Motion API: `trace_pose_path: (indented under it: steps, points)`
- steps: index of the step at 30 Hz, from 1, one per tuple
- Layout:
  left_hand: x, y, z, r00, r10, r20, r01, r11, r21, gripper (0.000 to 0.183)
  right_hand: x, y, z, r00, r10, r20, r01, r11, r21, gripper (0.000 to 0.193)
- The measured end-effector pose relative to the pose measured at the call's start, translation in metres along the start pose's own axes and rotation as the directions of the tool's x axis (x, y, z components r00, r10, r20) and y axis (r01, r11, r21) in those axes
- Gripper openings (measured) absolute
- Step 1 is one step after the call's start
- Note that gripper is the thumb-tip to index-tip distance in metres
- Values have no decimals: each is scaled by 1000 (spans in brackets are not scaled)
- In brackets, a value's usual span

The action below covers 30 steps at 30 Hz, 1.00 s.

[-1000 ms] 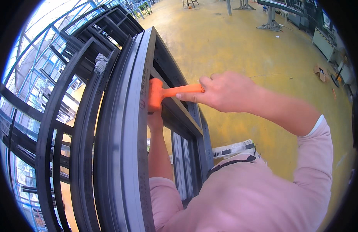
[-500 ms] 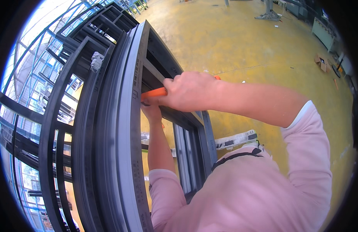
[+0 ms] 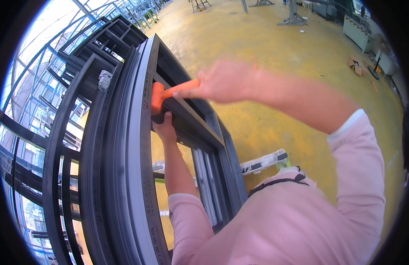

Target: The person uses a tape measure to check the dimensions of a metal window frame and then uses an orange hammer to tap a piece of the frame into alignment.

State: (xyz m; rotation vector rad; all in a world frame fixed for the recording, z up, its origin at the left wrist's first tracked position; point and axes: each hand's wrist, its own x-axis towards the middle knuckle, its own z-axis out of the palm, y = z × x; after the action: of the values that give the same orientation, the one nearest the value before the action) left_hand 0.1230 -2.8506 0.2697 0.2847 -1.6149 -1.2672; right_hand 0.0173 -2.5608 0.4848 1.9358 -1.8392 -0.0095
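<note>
An orange mallet (image 3: 157, 98) is gripped by its handle in my right hand (image 3: 228, 81), which is blurred by motion. The mallet's head is at the inner side of a dark grey metal frame (image 3: 145, 145), close above my left hand. My left hand (image 3: 165, 130) reaches up inside the frame, thumb raised, with its fingers closed around a small dark piece (image 3: 158, 118) just below the mallet head. Part of that piece is hidden by the fingers and the mallet. A crossbar (image 3: 200, 121) of the frame runs beside my left hand.
More dark frames (image 3: 54, 176) stand stacked on the left, with a small white part (image 3: 104, 80) on one. A wrapped support bar (image 3: 264, 162) juts out right of the frame. On the yellow floor (image 3: 275, 57) lie a cardboard box (image 3: 356, 66) and, farther off, a metal stand base (image 3: 292, 20).
My right hand has lifted up a little, and the mallet head now shows above my left hand. My left hand stays inside the frame, its thumb now visible. The view has shifted slightly.
</note>
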Motion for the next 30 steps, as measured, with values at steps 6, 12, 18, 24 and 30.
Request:
trace_pose_path:
  steps: [6,12,18,24,30]
  points:
    - [0,10,13,1000,-14,6,14,999,-39,35,6,-9,-15,989,113,91,-114,993,4,62]
    - [0,16,9,992,-123,40,118,987,111,43,28,-20,10,985,77,152,-89,993,72,52]
    - [-82,18,-9,975,-220,-30,221,942,253,60,35,-21,9,990,69,120,-91,977,194,47]
    - [-402,69,-15,748,-579,-325,646,522,556,45,-47,-83,54,985,-52,166,-46,841,539,51]
    - [-842,187,25,116,-472,-874,964,-157,213,37,-282,-94,185,743,-157,650,-586,317,746,46]
